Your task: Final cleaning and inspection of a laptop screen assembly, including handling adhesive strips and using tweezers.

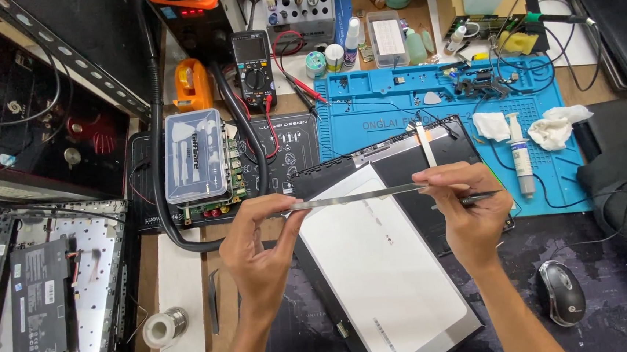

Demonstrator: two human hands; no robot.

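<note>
Both hands pinch 1 thin clear strip (355,196): left hand (260,249) clamped on its left end, right hand (470,213) on its right end, stretched taut so it stays flat above the screen panel (379,267) below them.

We hold a long, thin, translucent grey adhesive strip (355,196) stretched nearly level between both hands, its right end slightly higher than its left. It hangs in the air above the upper left corner of a flat rectangular laptop display panel (379,267). The panel lies face down, pale silver back upward, dark along its upper edge, angled across the workbench with its upper right corner overlapping the blue silicone mat.
</note>
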